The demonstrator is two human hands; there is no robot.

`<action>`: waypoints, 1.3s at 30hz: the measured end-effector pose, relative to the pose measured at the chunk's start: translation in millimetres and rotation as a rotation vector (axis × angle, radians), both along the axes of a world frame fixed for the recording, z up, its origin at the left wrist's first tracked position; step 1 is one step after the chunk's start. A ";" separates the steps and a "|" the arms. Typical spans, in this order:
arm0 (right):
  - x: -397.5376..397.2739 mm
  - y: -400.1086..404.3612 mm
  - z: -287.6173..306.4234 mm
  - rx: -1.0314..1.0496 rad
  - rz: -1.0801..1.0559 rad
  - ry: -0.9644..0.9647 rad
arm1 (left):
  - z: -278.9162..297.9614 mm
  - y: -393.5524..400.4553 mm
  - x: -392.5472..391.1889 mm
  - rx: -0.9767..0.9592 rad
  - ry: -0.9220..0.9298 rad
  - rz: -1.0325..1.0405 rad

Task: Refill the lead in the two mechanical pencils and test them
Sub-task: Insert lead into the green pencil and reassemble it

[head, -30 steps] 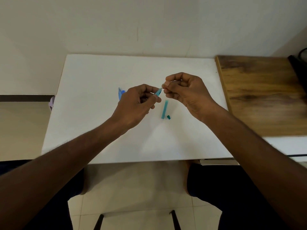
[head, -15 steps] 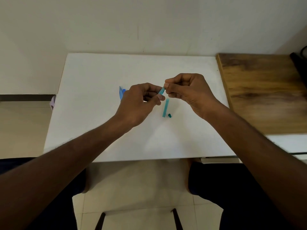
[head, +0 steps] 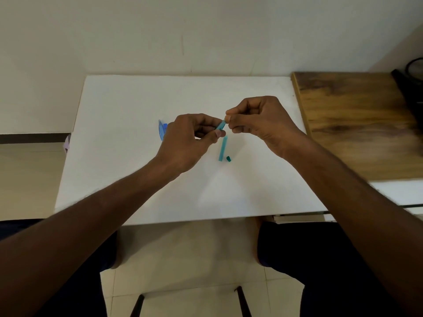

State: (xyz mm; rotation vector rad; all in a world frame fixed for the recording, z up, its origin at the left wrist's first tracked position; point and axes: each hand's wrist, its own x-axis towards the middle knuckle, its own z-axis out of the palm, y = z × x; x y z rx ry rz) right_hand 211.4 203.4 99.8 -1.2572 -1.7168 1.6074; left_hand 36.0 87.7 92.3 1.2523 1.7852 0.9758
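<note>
My left hand grips a teal mechanical pencil, whose upper end sticks out between thumb and fingers. My right hand has its fingers curled, its thumb and forefinger pinching at that pencil end; whatever they pinch is too thin to see. On the white board below the hands lies a teal lead tube with a small dark teal cap beside it. A blue pencil lies behind my left hand, mostly hidden.
The white board lies against a cream wall. To its right is a wooden tabletop with a dark object at the far right edge. Below the board's front edge are my knees and a tiled floor.
Both hands have stayed together over the board's middle, with only slight shifts. The right fingertips remain at the pencil's end. Tube and cap have not moved.
</note>
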 end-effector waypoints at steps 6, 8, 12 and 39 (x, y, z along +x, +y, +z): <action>-2.2 -2.6 -1.8 0.001 -0.028 -0.002 | -0.7 0.4 0.9 0.015 0.021 -0.011; -0.8 -2.2 -0.3 0.000 -0.009 0.005 | 0.3 0.6 0.2 0.027 0.029 -0.008; 3.8 1.4 5.3 0.032 0.057 -0.021 | 1.9 1.0 1.1 0.030 0.003 -0.016; -11.0 -27.4 -31.8 0.384 0.363 -0.860 | -37.4 24.3 -6.1 -0.151 -0.042 0.272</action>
